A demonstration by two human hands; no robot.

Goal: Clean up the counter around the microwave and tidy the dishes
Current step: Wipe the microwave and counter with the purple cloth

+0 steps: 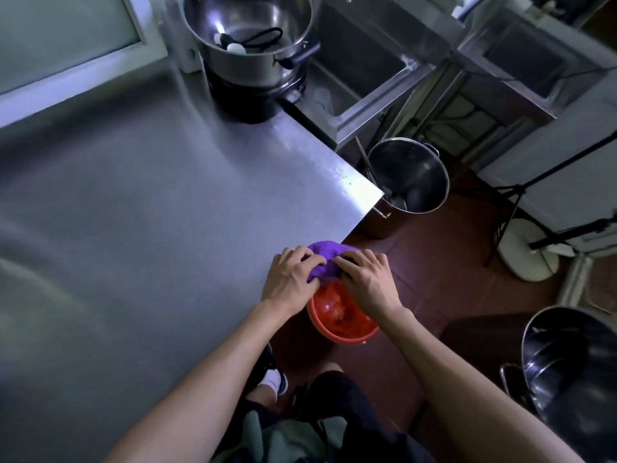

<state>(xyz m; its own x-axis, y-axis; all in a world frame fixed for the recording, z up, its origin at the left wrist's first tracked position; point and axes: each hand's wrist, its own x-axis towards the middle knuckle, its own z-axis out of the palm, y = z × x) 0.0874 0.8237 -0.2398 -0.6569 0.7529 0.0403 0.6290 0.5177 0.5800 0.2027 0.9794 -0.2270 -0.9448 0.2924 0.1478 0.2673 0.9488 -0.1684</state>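
A bunched purple cloth (325,260) is held at the right edge of the steel counter (150,212), just past its corner. My left hand (290,279) grips the cloth's left side and my right hand (367,279) grips its right side, fingers curled into the fabric. Directly below the cloth, on the floor, stands a red bucket (340,324) lined with a red bag. My hands hide much of the cloth and the bucket's far rim.
A large steel pot (250,38) with a black cord inside sits on a black burner (240,98) at the counter's back. A steel sink (364,68) lies beyond. Two tall steel pots (410,175) (574,372) stand on the red floor. A light stand base (524,252) is at right.
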